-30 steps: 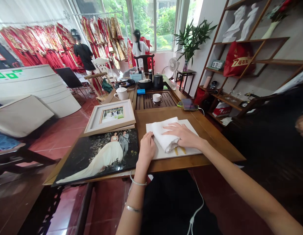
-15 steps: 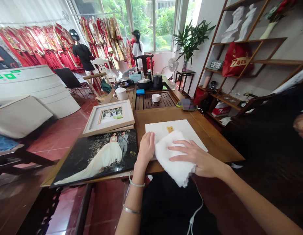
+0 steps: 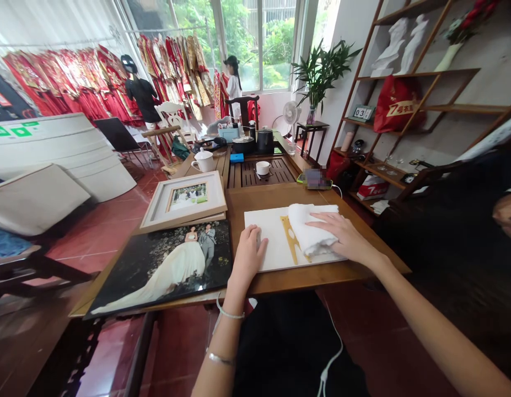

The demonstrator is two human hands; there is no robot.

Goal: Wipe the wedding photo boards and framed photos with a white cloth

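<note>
Holding up all the flat things here is a big brown table [image 3: 255, 196]. On its left side lies a dark photo panel [image 3: 164, 264] of two people, one in a long white dress. Just to the right of it is a white board [image 3: 272, 237], lying flat near the front edge. Behind the dark panel is a smaller picture in a pale frame [image 3: 188, 197].

A folded white cloth [image 3: 305, 220] sits on the right part of the board. The right hand [image 3: 342, 234] lies on top of the cloth with its fingers spread, not in a fist. The left hand [image 3: 247, 251] rests on the board's left side, fingers a bit bent, with no cloth in it. It seems to keep the board from sliding.

This looks like the middle of some wiping. The left and middle parts of the board look white and clean, but I can't tell which spots are wiped. The part under the cloth is hidden. A thin gold piece [image 3: 285, 225] lies on the board, just left of the cloth, partly covered.
</note>
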